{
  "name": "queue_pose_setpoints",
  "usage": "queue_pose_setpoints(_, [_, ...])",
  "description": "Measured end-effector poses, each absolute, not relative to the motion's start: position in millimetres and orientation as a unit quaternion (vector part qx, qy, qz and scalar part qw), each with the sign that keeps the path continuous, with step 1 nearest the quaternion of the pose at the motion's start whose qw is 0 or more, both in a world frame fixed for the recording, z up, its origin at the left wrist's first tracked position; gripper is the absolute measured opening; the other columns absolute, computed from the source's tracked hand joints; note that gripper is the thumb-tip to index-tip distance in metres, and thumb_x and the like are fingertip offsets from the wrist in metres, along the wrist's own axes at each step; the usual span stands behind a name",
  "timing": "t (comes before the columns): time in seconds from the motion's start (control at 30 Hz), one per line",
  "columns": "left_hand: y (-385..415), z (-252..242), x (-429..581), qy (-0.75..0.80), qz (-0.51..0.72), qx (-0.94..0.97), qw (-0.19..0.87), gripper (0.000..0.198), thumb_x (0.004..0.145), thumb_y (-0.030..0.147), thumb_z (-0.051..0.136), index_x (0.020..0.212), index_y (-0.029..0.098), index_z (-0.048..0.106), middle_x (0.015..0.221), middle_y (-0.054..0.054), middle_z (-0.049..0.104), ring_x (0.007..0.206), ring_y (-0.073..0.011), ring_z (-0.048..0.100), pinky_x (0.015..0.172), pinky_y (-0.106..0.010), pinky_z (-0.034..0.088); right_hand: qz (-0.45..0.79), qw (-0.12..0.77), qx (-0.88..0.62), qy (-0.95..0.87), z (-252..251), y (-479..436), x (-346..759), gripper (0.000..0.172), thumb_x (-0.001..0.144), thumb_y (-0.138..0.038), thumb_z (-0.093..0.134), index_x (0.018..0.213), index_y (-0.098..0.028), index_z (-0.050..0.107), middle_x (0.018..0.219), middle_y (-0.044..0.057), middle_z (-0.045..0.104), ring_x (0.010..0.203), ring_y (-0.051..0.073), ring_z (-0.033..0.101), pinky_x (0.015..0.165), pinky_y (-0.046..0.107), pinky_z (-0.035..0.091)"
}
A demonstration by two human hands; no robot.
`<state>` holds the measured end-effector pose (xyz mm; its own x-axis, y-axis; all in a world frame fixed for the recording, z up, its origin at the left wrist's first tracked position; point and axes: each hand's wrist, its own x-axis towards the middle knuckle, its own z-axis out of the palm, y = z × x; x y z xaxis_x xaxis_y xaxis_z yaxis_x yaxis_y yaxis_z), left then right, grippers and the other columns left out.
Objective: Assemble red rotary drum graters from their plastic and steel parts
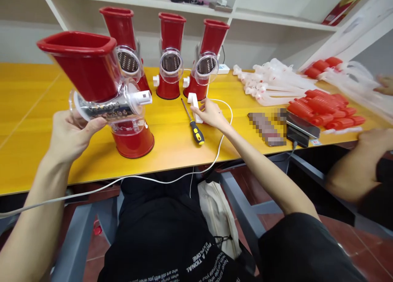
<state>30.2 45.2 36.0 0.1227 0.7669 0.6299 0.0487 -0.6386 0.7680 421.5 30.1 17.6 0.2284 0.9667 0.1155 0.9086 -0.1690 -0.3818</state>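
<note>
Rotary drum grater (101,89) sits at the front left of the yellow surface (172,142), steadied by the left hand (70,134).

Left grip wraps the clear drum housing; the right hand (211,114) closes its grip on a white crank handle (194,105) beside one screwdriver (193,124). Rigid, light-looking plastic, probably top-heavy under its wide red hopper, it seems best held at the drum or base. Four graters in all: three more (170,60) stand in a row behind.
</note>
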Motion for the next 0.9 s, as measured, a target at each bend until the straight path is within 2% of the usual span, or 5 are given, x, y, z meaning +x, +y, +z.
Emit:
queue_pose_setpoints(0.3, [46,34,38,0.296,0.56,0.692,0.345,0.043,0.068,0.056,0.09,0.086,0.019,0.08,0.082,-0.008,0.079,0.073,-0.0157,0.07,0.074,-0.03,0.062,0.071,0.127,-0.779,-0.61,25,48,413,0.041,0.096,-0.03,0.047,0.127,-0.002,0.05,0.126,0.026,0.058,0.115,0.034,0.06,0.102,0.051,0.047])
queue_pose_setpoints(0.47, [43,38,35,0.289,0.529,0.704,0.375,0.039,0.073,0.049,0.088,0.094,0.017,0.08,0.092,-0.008,0.08,0.085,-0.0176,0.073,0.081,-0.032,0.062,0.051,0.171,-0.766,-0.618,30,25,428,0.037,0.098,-0.028,0.041,0.127,-0.004,0.039,0.099,0.016,0.063,0.078,0.018,0.058,0.085,0.038,0.05])
queue_pose_setpoints(0.63, [40,41,35,0.269,0.52,0.71,0.39,0.036,0.077,0.047,0.086,0.098,0.018,0.08,0.095,-0.008,0.08,0.091,-0.0172,0.074,0.086,-0.031,0.061,0.029,0.37,-0.668,-0.645,52,2,426,0.037,0.101,-0.049,0.038,0.111,-0.014,0.043,0.089,0.009,0.056,0.068,0.012,0.049,0.071,0.029,0.044])
queue_pose_setpoints(0.77, [39,41,36,0.26,0.518,0.714,0.394,0.036,0.079,0.045,0.086,0.104,0.02,0.08,0.096,-0.007,0.081,0.092,-0.016,0.075,0.086,-0.029,0.061,0.243,0.553,-0.501,-0.62,70,-15,384,0.069,0.094,-0.08,0.029,0.11,-0.015,0.046,0.09,0.008,0.055,0.07,0.01,0.055,0.057,0.022,0.041])
queue_pose_setpoints(0.9, [39,43,37,0.251,0.514,0.719,0.395,0.034,0.081,0.043,0.084,0.107,0.021,0.08,0.099,-0.006,0.081,0.092,-0.015,0.075,0.087,-0.027,0.061,0.394,0.571,-0.358,-0.625,74,-21,332,0.066,0.089,-0.074,0.054,0.121,-0.018,0.04,0.107,0.009,0.058,0.093,0.012,0.065,0.067,0.02,0.052])
